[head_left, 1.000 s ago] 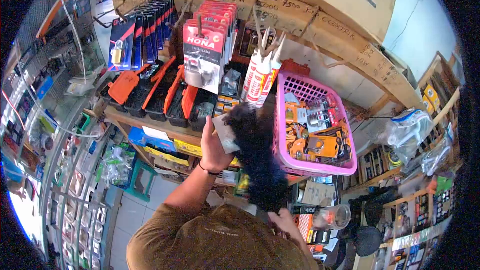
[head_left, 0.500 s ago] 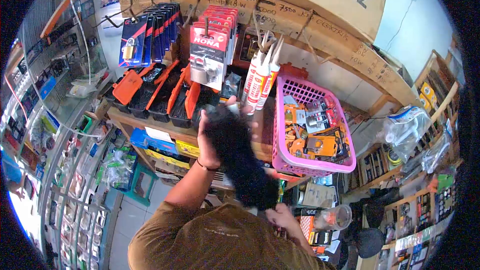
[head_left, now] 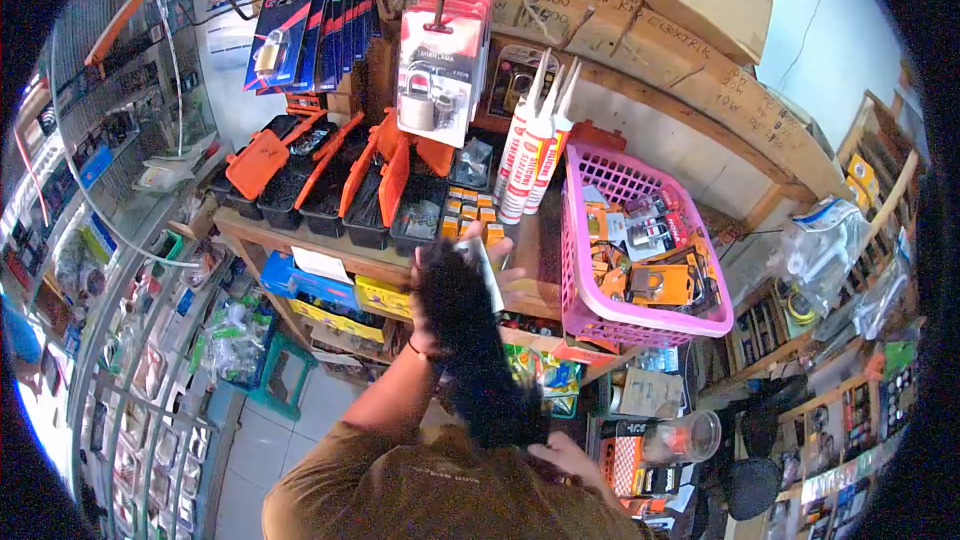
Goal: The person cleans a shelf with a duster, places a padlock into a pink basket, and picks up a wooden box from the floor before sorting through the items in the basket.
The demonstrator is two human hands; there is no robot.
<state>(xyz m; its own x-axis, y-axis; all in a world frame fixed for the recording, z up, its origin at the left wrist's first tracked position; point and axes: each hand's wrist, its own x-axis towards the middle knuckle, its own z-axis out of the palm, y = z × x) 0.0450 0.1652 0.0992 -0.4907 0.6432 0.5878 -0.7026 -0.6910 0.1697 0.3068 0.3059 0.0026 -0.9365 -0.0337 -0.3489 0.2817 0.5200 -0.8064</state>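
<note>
A black fluffy duster [head_left: 475,340] slants across the front of my body, smeared a little by motion. My right hand [head_left: 565,455] is closed around its lower end. My left hand [head_left: 425,305] is behind the duster's upper end, its fingers around a pale flat item [head_left: 490,275] that the duster mostly covers. Just beyond the left hand, small orange-and-white boxes [head_left: 470,212] sit on the shelf, beside black bins [head_left: 372,232] with orange lids. White sealant tubes [head_left: 530,155] stand behind them.
Right of the tubes is a pink basket [head_left: 650,315] of packaged hardware. Carded padlocks [head_left: 435,90] hang from hooks above. A glass display case [head_left: 150,370] is at the left; a clear plastic jar [head_left: 695,437] lies at the lower right.
The duster's upper end and my left hand have moved down, away from the bins, revealing the small orange-and-white boxes. The camera view has shifted slightly.
</note>
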